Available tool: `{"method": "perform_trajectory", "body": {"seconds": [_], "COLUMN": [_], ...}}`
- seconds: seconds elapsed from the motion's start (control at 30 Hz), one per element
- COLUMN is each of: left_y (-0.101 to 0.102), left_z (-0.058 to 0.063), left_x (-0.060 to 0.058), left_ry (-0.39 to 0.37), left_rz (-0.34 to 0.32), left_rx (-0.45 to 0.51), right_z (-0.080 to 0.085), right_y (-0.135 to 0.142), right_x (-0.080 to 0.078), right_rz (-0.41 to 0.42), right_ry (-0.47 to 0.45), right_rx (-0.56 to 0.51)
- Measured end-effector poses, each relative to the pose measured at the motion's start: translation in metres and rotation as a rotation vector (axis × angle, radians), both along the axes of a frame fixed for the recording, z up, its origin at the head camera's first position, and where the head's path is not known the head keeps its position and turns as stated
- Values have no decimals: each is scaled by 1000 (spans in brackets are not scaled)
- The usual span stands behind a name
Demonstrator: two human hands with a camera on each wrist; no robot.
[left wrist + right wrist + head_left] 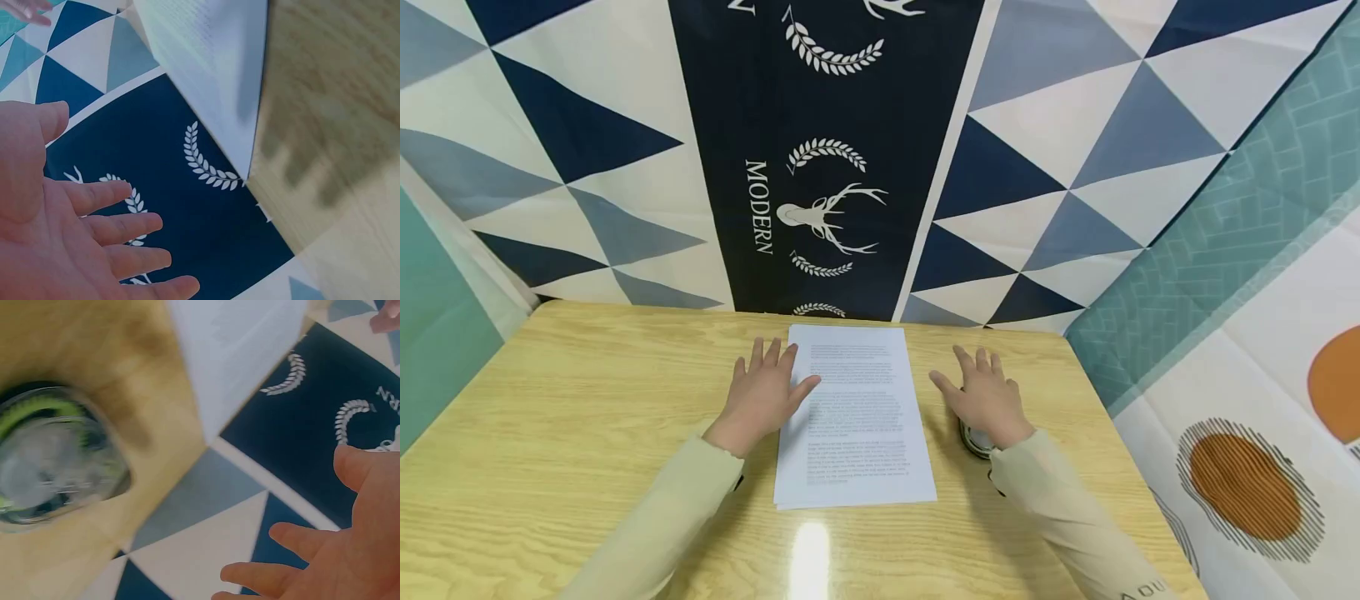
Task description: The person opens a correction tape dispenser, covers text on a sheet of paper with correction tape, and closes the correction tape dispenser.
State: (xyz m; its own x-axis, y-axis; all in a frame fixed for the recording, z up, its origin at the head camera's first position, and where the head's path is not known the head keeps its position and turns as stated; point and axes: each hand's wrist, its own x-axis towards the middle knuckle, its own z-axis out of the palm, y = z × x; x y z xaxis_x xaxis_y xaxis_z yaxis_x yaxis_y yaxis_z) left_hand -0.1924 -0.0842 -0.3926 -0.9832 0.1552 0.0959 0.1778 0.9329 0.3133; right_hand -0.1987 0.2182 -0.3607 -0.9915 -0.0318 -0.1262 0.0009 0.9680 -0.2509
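Note:
A small stack of printed paper (857, 417) lies on the wooden table, its sheets slightly offset at the bottom edge. My left hand (762, 396) hovers with spread fingers over the left edge of the sheets, thumb toward the print. Off the right edge of the paper, my right hand (988, 406) is held above the table, fingers extended and nothing in them. Partly hidden beneath that hand is a rounded, clear-cased object (56, 456) with a green ring and dark parts inside. It looks blurred in the right wrist view. Both palms (37, 231) face forward without a grip.
The light wooden table (587, 400) ends at a wall hung with blue, white and grey triangle-patterned cloth (1037, 167). A dark band (827, 100) with deer heads and leaf wreaths runs down its middle. Patterned cloth also hangs at the right.

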Motion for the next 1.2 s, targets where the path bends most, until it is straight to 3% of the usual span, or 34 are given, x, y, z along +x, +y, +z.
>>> {"method": "perform_trajectory", "body": {"seconds": [0.4, 0.9, 1.2], "left_y": [-1, 7, 11], "left_z": [-13, -27, -29], "left_x": [4, 5, 5], "left_ry": [-37, -53, -74], "left_rz": [-26, -58, -56], "left_rx": [-23, -42, -34], "right_z": [-20, -35, -42], "right_y": [30, 43, 47], "right_x": [4, 10, 11], "right_rz": [-34, -84, -81], "right_ry": [-81, -167, -176], "right_rx": [-9, 11, 12]}}
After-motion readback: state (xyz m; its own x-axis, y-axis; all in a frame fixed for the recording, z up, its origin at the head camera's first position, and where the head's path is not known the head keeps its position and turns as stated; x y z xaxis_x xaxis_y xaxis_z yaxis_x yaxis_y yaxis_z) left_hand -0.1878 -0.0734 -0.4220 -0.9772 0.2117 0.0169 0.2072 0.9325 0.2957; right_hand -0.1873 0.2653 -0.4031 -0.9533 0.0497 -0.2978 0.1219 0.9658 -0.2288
